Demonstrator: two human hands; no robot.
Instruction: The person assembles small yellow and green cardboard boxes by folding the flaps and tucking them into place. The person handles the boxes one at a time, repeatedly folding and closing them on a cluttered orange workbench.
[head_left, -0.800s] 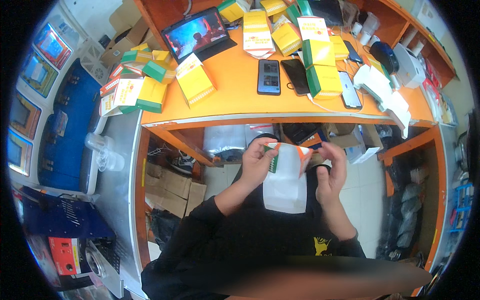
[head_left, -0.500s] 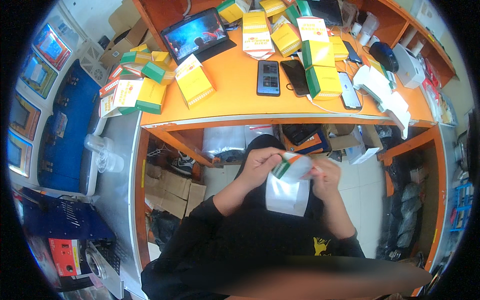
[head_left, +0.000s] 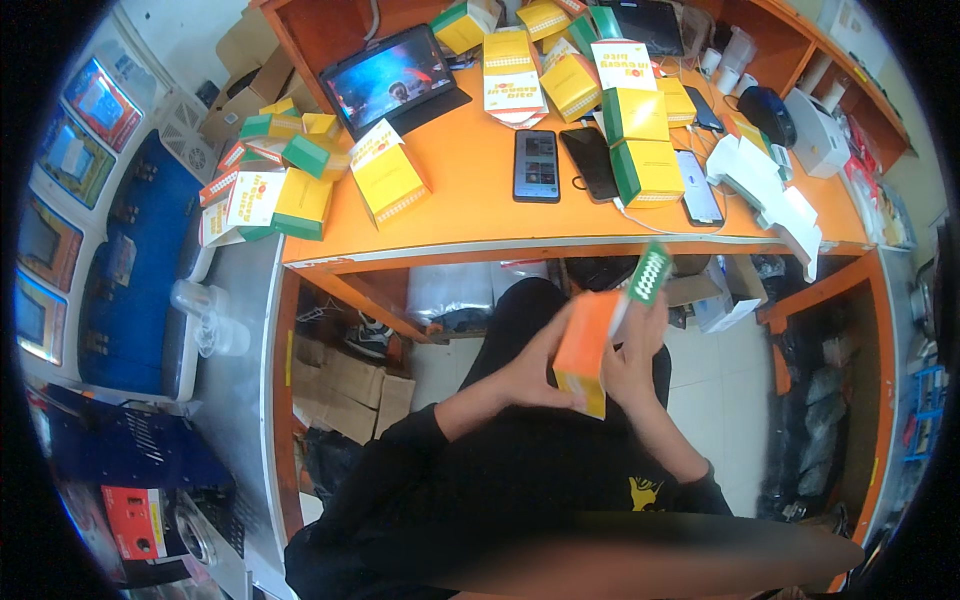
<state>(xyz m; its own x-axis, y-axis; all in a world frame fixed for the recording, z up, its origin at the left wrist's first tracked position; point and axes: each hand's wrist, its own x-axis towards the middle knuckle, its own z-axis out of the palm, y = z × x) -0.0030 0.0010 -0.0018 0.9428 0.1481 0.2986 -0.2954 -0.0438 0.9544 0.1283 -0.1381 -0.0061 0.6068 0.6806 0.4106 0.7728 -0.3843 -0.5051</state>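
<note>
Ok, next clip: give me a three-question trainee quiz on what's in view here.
1. True or false: both hands grip the orange carton.
2. Which colour is the carton's open end flap? A) blue B) green C) red
3. Fill in: the tablet stands at the desk's back ____ corner.

Key: 1 true: the left hand and right hand hold it below the desk's edge. 2 B. 3 left.
</note>
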